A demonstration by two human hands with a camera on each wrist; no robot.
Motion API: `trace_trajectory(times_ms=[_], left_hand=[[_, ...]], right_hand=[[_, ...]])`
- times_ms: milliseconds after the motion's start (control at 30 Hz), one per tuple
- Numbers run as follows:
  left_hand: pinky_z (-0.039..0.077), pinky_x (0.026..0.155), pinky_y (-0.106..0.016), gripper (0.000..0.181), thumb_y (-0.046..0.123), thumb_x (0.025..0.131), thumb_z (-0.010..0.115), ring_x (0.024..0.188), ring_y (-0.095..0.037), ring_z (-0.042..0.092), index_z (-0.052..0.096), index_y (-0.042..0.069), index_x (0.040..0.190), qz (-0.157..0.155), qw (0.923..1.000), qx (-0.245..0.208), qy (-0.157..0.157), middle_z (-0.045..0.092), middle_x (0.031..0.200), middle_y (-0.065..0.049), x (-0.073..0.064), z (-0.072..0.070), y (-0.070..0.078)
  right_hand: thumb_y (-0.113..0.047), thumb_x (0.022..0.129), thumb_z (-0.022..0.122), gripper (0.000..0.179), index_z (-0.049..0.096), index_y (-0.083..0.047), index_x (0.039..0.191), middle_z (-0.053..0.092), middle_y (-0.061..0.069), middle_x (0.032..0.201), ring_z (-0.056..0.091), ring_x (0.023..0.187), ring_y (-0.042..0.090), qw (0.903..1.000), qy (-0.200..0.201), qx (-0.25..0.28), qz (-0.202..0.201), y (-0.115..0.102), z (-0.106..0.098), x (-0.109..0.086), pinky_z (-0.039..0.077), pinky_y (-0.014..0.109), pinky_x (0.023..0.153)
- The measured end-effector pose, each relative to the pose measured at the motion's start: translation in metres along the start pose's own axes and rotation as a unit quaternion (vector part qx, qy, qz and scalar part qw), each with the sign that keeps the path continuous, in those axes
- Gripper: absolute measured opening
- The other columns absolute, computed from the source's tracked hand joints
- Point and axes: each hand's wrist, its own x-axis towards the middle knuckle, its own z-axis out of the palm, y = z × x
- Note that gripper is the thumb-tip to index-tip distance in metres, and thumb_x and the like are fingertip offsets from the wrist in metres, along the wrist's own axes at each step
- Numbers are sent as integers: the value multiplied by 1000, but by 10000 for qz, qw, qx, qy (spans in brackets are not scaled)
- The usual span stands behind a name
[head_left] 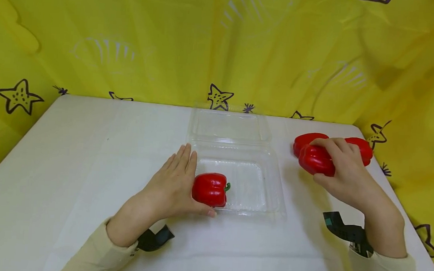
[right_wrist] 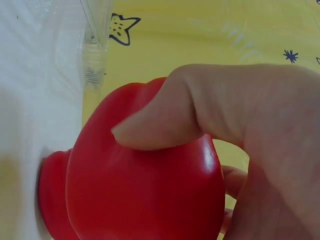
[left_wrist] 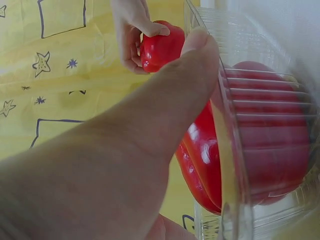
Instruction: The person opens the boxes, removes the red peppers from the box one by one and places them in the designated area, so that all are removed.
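Observation:
A red bell pepper (head_left: 210, 189) with a green stem lies on its side at the left of a clear plastic container (head_left: 274, 177), whose lid is folded back. My left hand (head_left: 172, 185) rests along the container's left side, fingers straight, with the thumb at its front rim. In the left wrist view the thumb tip lies over that rim. At the right, my right hand (head_left: 347, 169) grips a second red bell pepper (head_left: 315, 159), thumb on the near side. The right wrist view shows this pepper (right_wrist: 145, 190) large, with the thumb pressed on it.
Two more red peppers sit at the table's back right: one (head_left: 309, 140) behind the held pepper, another (head_left: 361, 150) beyond the right hand. The clear lid (head_left: 230, 126) lies toward the back edge. A yellow patterned cloth (head_left: 170, 44) surrounds the white table (head_left: 86, 164).

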Motion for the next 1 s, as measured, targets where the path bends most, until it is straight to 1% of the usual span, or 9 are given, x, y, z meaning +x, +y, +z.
trace_trajectory(times_ms=[100, 200, 367, 533, 633, 800, 1000], left_hand=[[18, 124, -53, 136, 74, 63, 78, 154, -39, 6, 18, -6, 155, 22, 10000, -13, -15, 9, 165, -24, 1, 0, 0], [18, 124, -53, 137, 73, 62, 78, 154, -39, 5, 17, -5, 156, 3, 10000, -32, -68, 8, 165, -23, 2, 0, 0], [16, 125, -53, 138, 73, 62, 79, 155, -39, 4, 16, -5, 156, -38, 10000, -49, -72, 6, 165, -23, 1, 0, 0], [16, 125, -53, 137, 73, 62, 79, 155, -39, 4, 16, -6, 155, -28, 10000, -77, -52, 6, 165, -24, 1, 0, 0], [17, 124, -53, 137, 73, 62, 79, 154, -39, 5, 18, -6, 155, 6, 10000, -62, -30, 8, 165, -24, 1, 0, 0], [19, 124, -54, 136, 73, 62, 79, 154, -40, 6, 20, -5, 155, 14, 10000, -20, -8, 10, 165, -24, 1, 1, 0], [18, 124, -53, 136, 73, 62, 79, 154, -39, 6, 20, -6, 155, -12, 10000, -28, 16, 9, 165, -24, 1, 0, 0]], right_hand=[[-3, 68, 84, 77, 47, -6, 136, 42, 27, 134, 29, 123, 50, 9999, -54, -57, 90, 3, 2, 0, 52, 67, 72], [-5, 71, 83, 78, 45, -8, 139, 36, 31, 135, 27, 123, 51, 9990, -238, -63, 363, 7, 4, -1, 52, 69, 75], [-8, 75, 83, 82, 40, -7, 145, 27, 36, 137, 22, 124, 55, 9943, -739, -188, 752, 15, 7, 0, 52, 68, 77], [-11, 74, 83, 85, 38, -4, 146, 26, 37, 139, 20, 124, 57, 9869, -1241, -432, 941, 19, 7, 0, 53, 67, 78], [-9, 72, 83, 87, 38, -4, 147, 25, 38, 140, 19, 124, 58, 9830, -1458, -487, 1005, 22, 9, 0, 53, 67, 79], [-5, 70, 81, 88, 40, -6, 147, 24, 37, 139, 18, 123, 58, 9794, -1592, -554, 1112, 25, 14, 1, 51, 69, 82], [-2, 67, 82, 88, 42, -8, 145, 22, 37, 141, 17, 124, 59, 9782, -1657, -524, 1135, 27, 16, 4, 48, 71, 83]])
